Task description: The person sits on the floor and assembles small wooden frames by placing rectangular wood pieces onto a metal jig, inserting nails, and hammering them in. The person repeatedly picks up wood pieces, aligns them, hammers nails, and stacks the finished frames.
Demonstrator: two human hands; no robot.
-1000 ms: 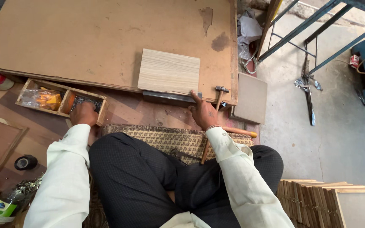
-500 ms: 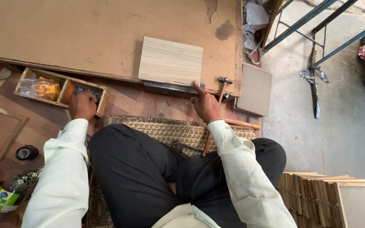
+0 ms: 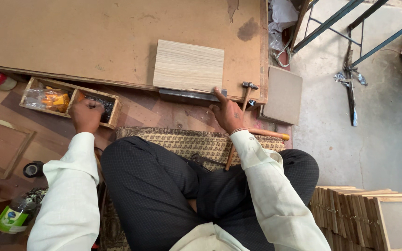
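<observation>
A: Now, head view. Status of the pale wood-grain panel (image 3: 189,65)?
B: Lies flat on the big brown board (image 3: 94,37), near edge over a dark metal bar (image 3: 182,96). Looks positioned but not yet fastened, by judgement.
A: Hands?
B: Dips with the left hand (image 3: 87,116) into the dark-filled compartment of a wooden tray (image 3: 113,110); fingers curled downward, tips hidden, so cannot tell whether pinching anything. Steadies with the right hand (image 3: 226,111), loosely spread, forefinger stretched onto the panel's near edge; grips nothing.
A: Tools?
B: Hammer (image 3: 246,93) lying untouched just beside the right hand.
A: Remaining?
B: Probably picking a fastener, taking up the hammer, driving. Stack of similar frames (image 3: 364,209) at lower right, well apart.
</observation>
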